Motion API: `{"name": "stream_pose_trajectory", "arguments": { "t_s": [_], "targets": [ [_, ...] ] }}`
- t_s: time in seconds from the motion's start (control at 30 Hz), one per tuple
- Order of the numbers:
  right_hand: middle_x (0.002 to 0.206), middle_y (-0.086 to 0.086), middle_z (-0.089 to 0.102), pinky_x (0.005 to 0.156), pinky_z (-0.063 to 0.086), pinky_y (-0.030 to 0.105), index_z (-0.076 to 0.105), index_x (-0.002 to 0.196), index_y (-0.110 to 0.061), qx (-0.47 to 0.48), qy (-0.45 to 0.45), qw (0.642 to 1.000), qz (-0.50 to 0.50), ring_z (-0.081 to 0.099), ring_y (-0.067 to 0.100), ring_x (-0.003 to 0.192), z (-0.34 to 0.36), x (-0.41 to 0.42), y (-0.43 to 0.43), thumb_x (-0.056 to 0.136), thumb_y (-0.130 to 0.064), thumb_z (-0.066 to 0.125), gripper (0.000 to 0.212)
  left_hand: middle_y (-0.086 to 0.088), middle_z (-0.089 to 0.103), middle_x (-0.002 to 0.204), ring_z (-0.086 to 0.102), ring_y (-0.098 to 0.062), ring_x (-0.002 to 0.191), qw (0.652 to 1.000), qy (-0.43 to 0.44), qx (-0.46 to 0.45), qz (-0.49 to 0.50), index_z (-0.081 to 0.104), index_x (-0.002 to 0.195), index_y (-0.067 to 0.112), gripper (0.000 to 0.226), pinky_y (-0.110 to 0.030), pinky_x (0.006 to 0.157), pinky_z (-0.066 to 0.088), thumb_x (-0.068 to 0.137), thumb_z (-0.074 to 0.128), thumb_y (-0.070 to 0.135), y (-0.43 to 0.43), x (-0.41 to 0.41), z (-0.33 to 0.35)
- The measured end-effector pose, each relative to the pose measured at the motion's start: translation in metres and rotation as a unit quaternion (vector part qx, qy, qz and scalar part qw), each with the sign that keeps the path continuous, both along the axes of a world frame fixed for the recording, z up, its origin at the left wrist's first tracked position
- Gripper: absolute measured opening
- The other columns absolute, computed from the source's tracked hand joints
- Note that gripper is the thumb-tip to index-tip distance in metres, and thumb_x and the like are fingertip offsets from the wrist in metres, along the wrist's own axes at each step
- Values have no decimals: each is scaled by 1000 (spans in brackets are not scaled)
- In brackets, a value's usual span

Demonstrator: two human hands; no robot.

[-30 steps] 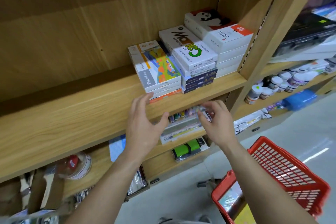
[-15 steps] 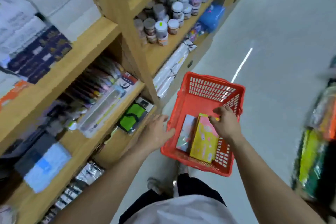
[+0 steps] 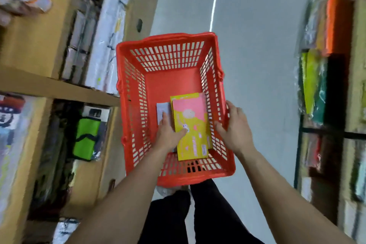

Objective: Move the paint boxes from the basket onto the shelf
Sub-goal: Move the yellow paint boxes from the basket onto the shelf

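A red plastic basket (image 3: 170, 59) hangs in front of me over the aisle floor. Inside lies a yellow and pink paint box (image 3: 191, 123), with a second box of the same yellow under it. A pale grey box (image 3: 163, 108) lies to their left. My left hand (image 3: 168, 134) is down in the basket, its thumb on top of the yellow box and its fingers along the box's left edge, over the grey box. My right hand (image 3: 234, 127) straddles the basket's right wall, thumb inside and fingers outside. The shelf with the stacked paint boxes is out of view.
Wooden shelving (image 3: 59, 87) runs down the left, holding wrapped rolls (image 3: 105, 43) and a green and black pack (image 3: 85, 136). On the right stands another rack with bagged coloured goods (image 3: 315, 83). Grey floor (image 3: 257, 45) lies between them, and my dark trouser legs show below the basket.
My view has swung from the shelf down to the basket. Both hands dropped from the shelf edge; the left went into the basket, the right went from the yellow box's top to the basket's right wall.
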State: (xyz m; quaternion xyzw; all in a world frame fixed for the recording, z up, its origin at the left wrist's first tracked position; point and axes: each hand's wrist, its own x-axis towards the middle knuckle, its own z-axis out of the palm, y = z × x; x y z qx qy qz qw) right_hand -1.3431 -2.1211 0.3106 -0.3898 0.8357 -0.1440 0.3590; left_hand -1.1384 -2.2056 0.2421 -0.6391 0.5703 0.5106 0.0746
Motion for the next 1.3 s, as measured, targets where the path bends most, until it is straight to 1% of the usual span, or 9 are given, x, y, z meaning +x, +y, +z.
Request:
{"name": "stream_pose_trajectory", "arguments": {
  "t_s": [0.1, 0.27, 0.47, 0.6, 0.73, 0.87, 1.0, 1.13, 1.3],
  "targets": [
    [146, 12, 58, 103, 51, 47, 34, 161, -18, -31, -31, 999, -16, 56, 31, 131, -16, 3, 5, 95, -20, 68, 74, -14, 33, 166, 36, -31, 150, 1000, 12, 20, 20, 10, 163, 7, 106, -44, 119, 32, 87, 80, 33, 3, -12, -30],
    [139, -4, 67, 83, 44, 28, 38, 152, -34, -73, -21, 996, -56, 66, 23, 118, -26, 7, 6, 96, -19, 60, 62, -11, 29, 168, 34, -31, 151, 990, 17, 66, 127, 0, 163, 12, 109, -45, 120, 32, 90, 77, 38, 7, -28, -50],
    [132, -8, 69, 80, 45, 27, 40, 149, -35, -81, -19, 995, -63, 69, 21, 111, -31, 9, 8, 93, -23, 64, 62, -3, 33, 166, 36, -28, 150, 984, 46, 59, 163, 10, 163, 25, 105, -49, 120, 32, 84, 77, 41, 19, -37, -51],
    [127, -13, 69, 77, 45, 25, 39, 147, -39, -87, -16, 994, -67, 69, 14, 105, -34, 11, 10, 91, -35, 61, 60, -3, 45, 151, 52, -30, 131, 981, 51, 52, 177, 16, 151, 32, 107, -53, 109, 43, 63, 72, 52, 21, -37, -47],
    [127, -13, 69, 78, 48, 28, 40, 147, -37, -89, -13, 993, -70, 71, 15, 105, -37, 12, 11, 90, -35, 63, 61, -2, 45, 147, 54, -31, 125, 980, 62, 60, 177, 18, 145, 36, 103, -54, 107, 44, 57, 67, 56, 21, -34, -45],
    [130, -9, 69, 81, 51, 30, 40, 149, -33, -94, -8, 993, -69, 71, 18, 108, -39, 12, 12, 91, -33, 65, 63, 1, 39, 147, 49, -27, 129, 981, 86, 26, 171, 21, 135, 49, 93, -55, 111, 40, 56, 68, 56, 23, -25, -43],
    [130, -7, 70, 83, 53, 32, 41, 149, -31, -94, -5, 993, -72, 71, 19, 107, -40, 11, 13, 92, -32, 67, 63, 1, 27, 165, 37, -27, 147, 988, 105, 5, 112, -3, 151, 65, 117, -59, 117, 32, 60, 71, 64, 22, -25, -36],
    [127, -8, 71, 80, 49, 28, 40, 147, -32, -91, -2, 993, -74, 70, 14, 100, -41, 11, 13, 92, -34, 68, 62, 13, 19, 171, 30, -19, 153, 984, 149, -3, 98, -7, 154, 60, 117, -58, 119, 30, 65, 69, 63, 20, -26, -32],
    [125, -7, 72, 78, 48, 28, 40, 146, -32, -86, 6, 994, -71, 69, 13, 96, -39, 13, 13, 90, -44, 62, 61, 11, 27, 168, 32, -24, 152, 978, 165, 7, 128, -2, 153, 63, 114, -62, 119, 28, 64, 69, 58, 22, -28, -15]
  ]
}}
